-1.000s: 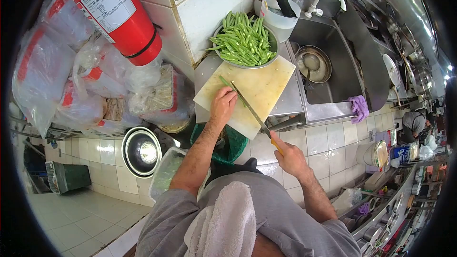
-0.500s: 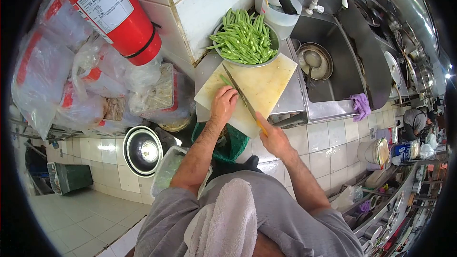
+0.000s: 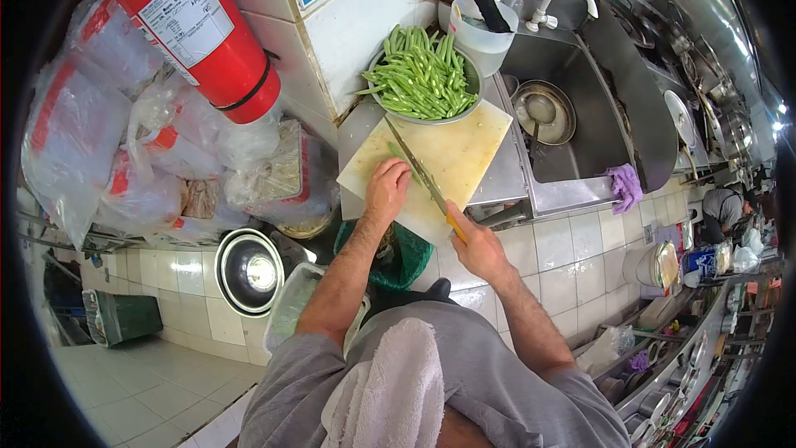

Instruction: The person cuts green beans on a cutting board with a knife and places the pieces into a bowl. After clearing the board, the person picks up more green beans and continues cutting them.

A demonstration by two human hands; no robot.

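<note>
My right hand (image 3: pixel 481 247) is wrapped round the yellow handle of a kitchen knife (image 3: pixel 419 169). The long blade lies diagonally over a pale, worn cutting board (image 3: pixel 461 149). On the blade's left side, my left hand (image 3: pixel 388 191) has its fingers curled down on the board, holding a green bean (image 3: pixel 395 149) whose end sticks out by the blade. How much of the bean lies under the fingers is hidden. Just beyond the board's far edge, a metal bowl (image 3: pixel 476 93) is heaped with cut green beans (image 3: pixel 421 75).
Right of the board is a steel sink (image 3: pixel 572 153) with a pan (image 3: pixel 562 120) in it and a purple cloth (image 3: pixel 623 187) on its edge. A white tub (image 3: pixel 481 40) stands behind. Below the board hangs a green-lined bin (image 3: pixel 406 261). A fire extinguisher (image 3: pixel 203 33) is at upper left.
The camera view has shifted slightly. The bean end showing past my left fingers looks shorter and sits nearer the hand. The knife stays over the board in my right hand.
</note>
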